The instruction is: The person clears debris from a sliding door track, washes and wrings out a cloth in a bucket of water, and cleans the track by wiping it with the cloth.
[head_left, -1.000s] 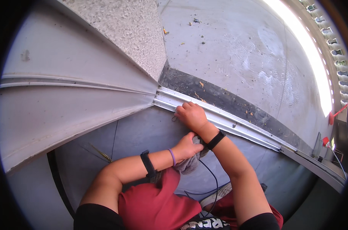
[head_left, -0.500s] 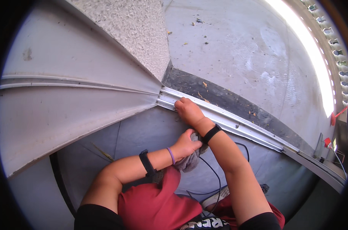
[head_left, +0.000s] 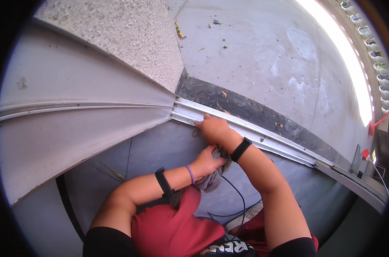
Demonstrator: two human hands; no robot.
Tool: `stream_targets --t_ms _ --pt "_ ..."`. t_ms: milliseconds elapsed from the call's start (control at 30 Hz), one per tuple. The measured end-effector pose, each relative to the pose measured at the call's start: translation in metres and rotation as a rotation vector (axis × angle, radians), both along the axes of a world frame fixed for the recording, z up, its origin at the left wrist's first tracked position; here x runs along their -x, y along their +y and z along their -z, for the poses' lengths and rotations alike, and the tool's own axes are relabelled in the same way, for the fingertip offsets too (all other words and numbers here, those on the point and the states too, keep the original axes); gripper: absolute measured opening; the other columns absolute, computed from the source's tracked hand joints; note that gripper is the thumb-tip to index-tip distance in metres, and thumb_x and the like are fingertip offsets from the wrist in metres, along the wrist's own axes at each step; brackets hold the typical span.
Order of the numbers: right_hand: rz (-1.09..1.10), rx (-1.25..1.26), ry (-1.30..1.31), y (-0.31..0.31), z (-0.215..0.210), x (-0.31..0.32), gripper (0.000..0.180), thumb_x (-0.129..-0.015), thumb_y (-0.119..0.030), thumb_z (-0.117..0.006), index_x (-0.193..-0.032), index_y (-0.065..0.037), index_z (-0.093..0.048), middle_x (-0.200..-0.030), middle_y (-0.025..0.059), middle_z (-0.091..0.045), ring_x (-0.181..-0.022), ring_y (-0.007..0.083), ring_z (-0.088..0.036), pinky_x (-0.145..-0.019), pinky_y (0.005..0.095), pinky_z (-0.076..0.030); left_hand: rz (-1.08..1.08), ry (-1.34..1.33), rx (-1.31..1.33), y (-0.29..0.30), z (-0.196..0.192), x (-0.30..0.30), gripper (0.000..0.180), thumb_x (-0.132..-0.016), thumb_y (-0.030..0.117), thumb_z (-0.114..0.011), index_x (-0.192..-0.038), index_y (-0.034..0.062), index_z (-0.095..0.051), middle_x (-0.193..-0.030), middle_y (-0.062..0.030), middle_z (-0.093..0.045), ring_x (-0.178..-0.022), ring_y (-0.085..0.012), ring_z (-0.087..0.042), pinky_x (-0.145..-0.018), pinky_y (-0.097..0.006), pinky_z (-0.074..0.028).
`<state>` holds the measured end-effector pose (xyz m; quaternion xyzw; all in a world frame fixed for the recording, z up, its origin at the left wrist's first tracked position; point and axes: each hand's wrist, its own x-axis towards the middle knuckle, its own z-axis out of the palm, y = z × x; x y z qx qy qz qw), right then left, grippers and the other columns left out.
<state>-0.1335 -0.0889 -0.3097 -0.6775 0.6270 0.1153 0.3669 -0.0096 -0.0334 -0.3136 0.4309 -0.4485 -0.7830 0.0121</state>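
Our right hand (head_left: 214, 129) presses curled fingertips into the pale metal sliding-door track (head_left: 263, 137), which runs right and away; our left hand (head_left: 207, 162), just behind, clutches a crumpled grey rag (head_left: 211, 180).

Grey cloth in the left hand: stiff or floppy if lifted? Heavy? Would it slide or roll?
Likely floppy: the grey cloth bunches and droops below the left hand. Probably light for its size, since it looks held by a loose grip. Unlikely to roll; a crumpled rag tends to drag rather than slide on the grey floor.
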Motion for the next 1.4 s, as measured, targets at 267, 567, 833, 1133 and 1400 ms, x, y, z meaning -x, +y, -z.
stream_targets --t_ms 267,567,833,1133,1400 --pt "-0.066 0.100 0.084 0.017 0.012 0.003 0.028 -0.084 -0.014 -0.047 -0.109 -0.015 -0.059 -0.094 0.0139 -0.058 -0.085 0.0291 -0.062 -0.069 0.0375 -0.051 0.006 -0.048 -0.017 0.004 -0.019 0.005 0.050 -0.071 0.007 -0.064 -0.116 -0.0046 -0.046 -0.109 -0.0107 -0.055 -0.100 -0.0164 -0.053 -0.085 -0.027 -0.043" --pt "-0.042 0.093 0.100 0.065 0.010 0.044 0.026 -0.084 -0.015 -0.046 -0.106 -0.014 -0.059 -0.091 0.0140 -0.058 -0.084 0.0283 -0.062 -0.067 0.0374 -0.051 0.149 -0.051 -0.104 0.022 -0.030 0.022 0.049 -0.070 0.008 -0.063 -0.114 -0.0051 -0.047 -0.099 -0.0108 -0.057 -0.088 -0.0148 -0.055 -0.078 -0.027 -0.046" --pt "0.016 -0.143 0.359 0.142 -0.015 0.111 0.016 -0.076 -0.015 -0.055 -0.081 -0.007 -0.068 -0.091 0.0142 -0.064 -0.082 0.0282 -0.064 -0.068 0.0361 -0.052 0.517 0.017 0.018 0.046 -0.019 0.071 0.040 -0.066 0.012 -0.062 -0.104 0.0004 -0.056 -0.083 -0.0105 -0.060 -0.077 -0.0151 -0.055 -0.070 -0.028 -0.046" --pt "0.577 -0.043 0.482 0.190 -0.164 0.176 0.023 -0.071 -0.017 -0.048 -0.068 -0.001 -0.064 -0.078 0.0216 -0.062 -0.073 0.0383 -0.060 -0.069 0.0431 -0.049 0.770 0.405 0.005 0.077 -0.076 0.135 0.041 -0.065 0.013 -0.060 -0.104 0.0025 -0.056 -0.074 -0.0089 -0.059 -0.069 -0.0140 -0.054 -0.064 -0.029 -0.045" --pt "0.949 0.078 0.246 0.245 -0.064 0.173 0.023 -0.076 -0.020 -0.048 -0.079 -0.005 -0.066 -0.078 0.0165 -0.064 -0.078 0.0354 -0.061 -0.071 0.0413 -0.049 0.950 0.249 -0.258 0.042 -0.081 0.074 0.039 -0.071 0.011 -0.061 -0.109 0.0021 -0.052 -0.072 -0.0010 -0.055 -0.065 -0.0073 -0.049 -0.057 -0.025 -0.042"
